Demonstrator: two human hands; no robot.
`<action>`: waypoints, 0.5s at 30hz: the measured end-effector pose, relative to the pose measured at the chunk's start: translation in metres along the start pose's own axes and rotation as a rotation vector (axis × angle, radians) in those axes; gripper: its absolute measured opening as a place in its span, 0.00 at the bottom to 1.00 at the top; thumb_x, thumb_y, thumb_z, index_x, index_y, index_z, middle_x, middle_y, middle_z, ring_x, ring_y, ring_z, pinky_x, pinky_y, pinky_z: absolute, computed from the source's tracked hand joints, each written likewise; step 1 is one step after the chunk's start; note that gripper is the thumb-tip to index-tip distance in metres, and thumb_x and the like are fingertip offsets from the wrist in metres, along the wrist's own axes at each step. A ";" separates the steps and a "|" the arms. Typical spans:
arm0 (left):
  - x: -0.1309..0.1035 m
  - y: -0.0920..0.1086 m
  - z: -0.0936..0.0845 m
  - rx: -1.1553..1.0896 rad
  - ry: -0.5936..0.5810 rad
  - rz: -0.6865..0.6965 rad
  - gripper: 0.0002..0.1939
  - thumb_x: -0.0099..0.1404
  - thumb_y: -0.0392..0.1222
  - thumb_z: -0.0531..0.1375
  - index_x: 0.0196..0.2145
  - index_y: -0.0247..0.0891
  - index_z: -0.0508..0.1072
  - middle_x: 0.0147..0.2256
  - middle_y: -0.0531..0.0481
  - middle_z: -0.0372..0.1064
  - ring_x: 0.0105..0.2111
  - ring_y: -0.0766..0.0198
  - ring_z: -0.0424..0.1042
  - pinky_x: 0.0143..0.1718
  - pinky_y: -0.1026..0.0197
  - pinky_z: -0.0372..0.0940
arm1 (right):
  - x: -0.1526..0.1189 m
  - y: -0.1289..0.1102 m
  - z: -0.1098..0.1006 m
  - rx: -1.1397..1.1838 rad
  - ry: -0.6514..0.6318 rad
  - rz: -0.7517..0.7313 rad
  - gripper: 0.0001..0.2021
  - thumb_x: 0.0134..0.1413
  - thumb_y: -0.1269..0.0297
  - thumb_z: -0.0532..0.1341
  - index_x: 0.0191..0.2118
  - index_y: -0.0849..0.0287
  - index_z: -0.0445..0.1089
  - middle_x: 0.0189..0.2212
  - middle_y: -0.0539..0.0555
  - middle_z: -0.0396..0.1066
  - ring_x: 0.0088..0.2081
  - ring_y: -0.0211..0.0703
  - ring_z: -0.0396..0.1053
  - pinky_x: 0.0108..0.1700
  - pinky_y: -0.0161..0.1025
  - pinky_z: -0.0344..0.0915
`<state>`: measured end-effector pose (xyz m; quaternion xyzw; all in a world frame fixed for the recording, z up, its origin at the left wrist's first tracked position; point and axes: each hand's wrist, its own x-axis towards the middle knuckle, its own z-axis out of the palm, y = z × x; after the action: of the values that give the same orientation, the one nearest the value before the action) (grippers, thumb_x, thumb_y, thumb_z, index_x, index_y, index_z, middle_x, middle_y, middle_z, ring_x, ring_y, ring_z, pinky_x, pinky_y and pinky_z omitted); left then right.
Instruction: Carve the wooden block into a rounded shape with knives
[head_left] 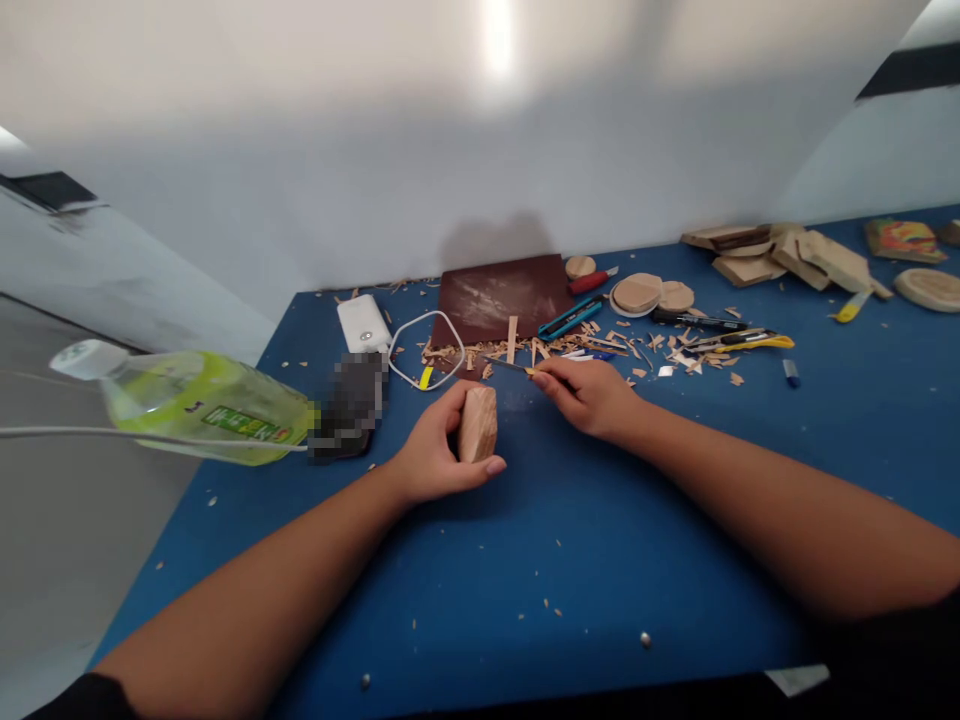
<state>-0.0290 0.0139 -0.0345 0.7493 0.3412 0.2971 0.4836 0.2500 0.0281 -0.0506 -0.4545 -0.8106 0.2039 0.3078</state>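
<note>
My left hand (439,450) is closed around a small block of pale wood (478,425), its thumb along the near end. To the right, my right hand (589,395) grips a thin knife (511,364) whose narrow blade points left, toward the brown sheet. Most of the knife's handle is hidden in the fingers. Blade and block are apart, the blade a little beyond and to the right of the block. Wood shavings (540,350) lie just past both hands.
On the blue table (525,600) are a brown sheet (502,295), a teal cutter (571,318), a red knife (589,283), a yellow cutter (754,342) and wood pieces (832,262). A green-labelled bottle (217,405), white power bank (364,324) and cable stand left.
</note>
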 end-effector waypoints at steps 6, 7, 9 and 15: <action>-0.002 -0.012 -0.002 -0.145 -0.065 0.044 0.35 0.58 0.60 0.72 0.54 0.41 0.65 0.37 0.52 0.62 0.32 0.64 0.60 0.33 0.62 0.59 | -0.002 0.000 0.005 0.190 -0.006 -0.035 0.17 0.75 0.50 0.56 0.44 0.57 0.73 0.30 0.50 0.72 0.30 0.41 0.67 0.35 0.37 0.61; -0.002 -0.012 -0.002 -0.145 -0.073 0.049 0.35 0.58 0.61 0.72 0.55 0.41 0.65 0.37 0.52 0.62 0.32 0.64 0.60 0.32 0.61 0.59 | -0.002 0.000 0.006 0.193 -0.010 -0.054 0.16 0.75 0.51 0.56 0.44 0.57 0.73 0.32 0.51 0.73 0.32 0.41 0.68 0.37 0.37 0.61; -0.002 -0.013 -0.002 -0.122 -0.082 0.057 0.36 0.58 0.61 0.72 0.55 0.41 0.65 0.37 0.52 0.62 0.33 0.63 0.61 0.33 0.61 0.59 | -0.001 0.000 0.008 0.191 -0.013 -0.078 0.15 0.76 0.52 0.55 0.45 0.57 0.74 0.35 0.53 0.75 0.35 0.43 0.71 0.40 0.38 0.63; -0.002 -0.010 -0.001 -0.084 -0.094 0.060 0.36 0.58 0.62 0.72 0.55 0.40 0.65 0.36 0.52 0.62 0.33 0.62 0.61 0.34 0.61 0.60 | 0.000 0.001 0.009 0.194 -0.002 -0.109 0.15 0.76 0.53 0.55 0.48 0.56 0.75 0.41 0.56 0.79 0.39 0.45 0.74 0.42 0.40 0.65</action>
<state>-0.0333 0.0158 -0.0436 0.7514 0.2828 0.2900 0.5210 0.2445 0.0282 -0.0579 -0.3777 -0.8109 0.2650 0.3600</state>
